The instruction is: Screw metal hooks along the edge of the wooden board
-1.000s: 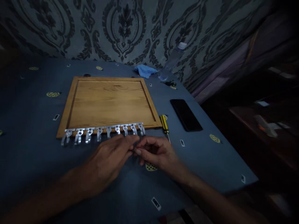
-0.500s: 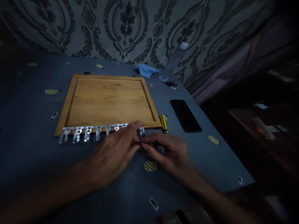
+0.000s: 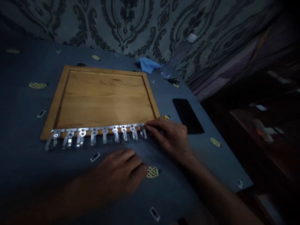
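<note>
A wooden framed board [image 3: 106, 100] lies flat on the table. Along its near edge runs a metal hook rail [image 3: 109, 128] with several double hooks hanging over the side. At the rail's right end is my right hand [image 3: 172, 139], thumb and forefinger pinched together by the last hook. What they pinch, if anything, is too small to name. My left hand [image 3: 122, 175] rests nearer to me, below the rail and apart from it. Its fingers curl inward, somewhat blurred, and hide whatever may be inside.
A black phone [image 3: 188, 115] lies right of the board. Farther back are a blue cloth [image 3: 148, 65], a clear bottle [image 3: 178, 56] leaning at the wall, and a small dark object [image 3: 172, 81]. The patterned blue tablecloth [image 3: 213, 165] ends at the right edge.
My hands have parted. The left drew back toward me, uncovering the rail's hooks; the right moved up to the rail's end, covering the yellow-and-black handle seen before. The view has shifted slightly.
</note>
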`<state>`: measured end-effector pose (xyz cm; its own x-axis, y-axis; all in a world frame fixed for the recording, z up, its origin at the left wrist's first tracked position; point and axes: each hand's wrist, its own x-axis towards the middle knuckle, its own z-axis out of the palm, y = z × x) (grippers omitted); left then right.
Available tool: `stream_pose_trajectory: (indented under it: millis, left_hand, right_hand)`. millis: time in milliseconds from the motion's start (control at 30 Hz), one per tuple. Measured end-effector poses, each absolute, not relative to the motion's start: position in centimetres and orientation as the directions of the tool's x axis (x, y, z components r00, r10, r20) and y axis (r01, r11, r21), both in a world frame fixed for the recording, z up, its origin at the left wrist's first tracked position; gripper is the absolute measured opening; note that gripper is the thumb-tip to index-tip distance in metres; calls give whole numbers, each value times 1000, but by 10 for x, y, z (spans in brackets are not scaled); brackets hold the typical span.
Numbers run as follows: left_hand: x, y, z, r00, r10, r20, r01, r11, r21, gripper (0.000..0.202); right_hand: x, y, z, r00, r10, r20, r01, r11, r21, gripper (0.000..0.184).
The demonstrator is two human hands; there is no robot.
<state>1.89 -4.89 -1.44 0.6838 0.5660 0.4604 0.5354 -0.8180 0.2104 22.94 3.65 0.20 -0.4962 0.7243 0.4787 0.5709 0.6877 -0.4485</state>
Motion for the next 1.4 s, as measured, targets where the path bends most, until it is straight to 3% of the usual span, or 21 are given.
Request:
stream_pose_trajectory:
  millis: [233, 667, 1133, 1400]
  left_hand:
    - [20, -48, -16, 656, 591, 470, 539, -802, 257, 18]
    - [22, -49, -17, 636, 606, 478, 556, -789, 261, 25]
    - [22, -47, -14, 658, 599, 457, 546, -797, 258, 19]
    - [23, -49, -19, 662, 598, 453, 543, -798, 260, 21]
  right_hand:
    - [234, 37, 2, -587, 690, 423, 589, 723, -361, 13]
    - [232, 39, 3, -611, 690, 388, 563, 723, -400, 15]
    - [232, 39, 3, -634, 680, 368, 542, 730, -417, 21]
    - [232, 38, 2, -645, 666, 375, 553, 745, -372, 22]
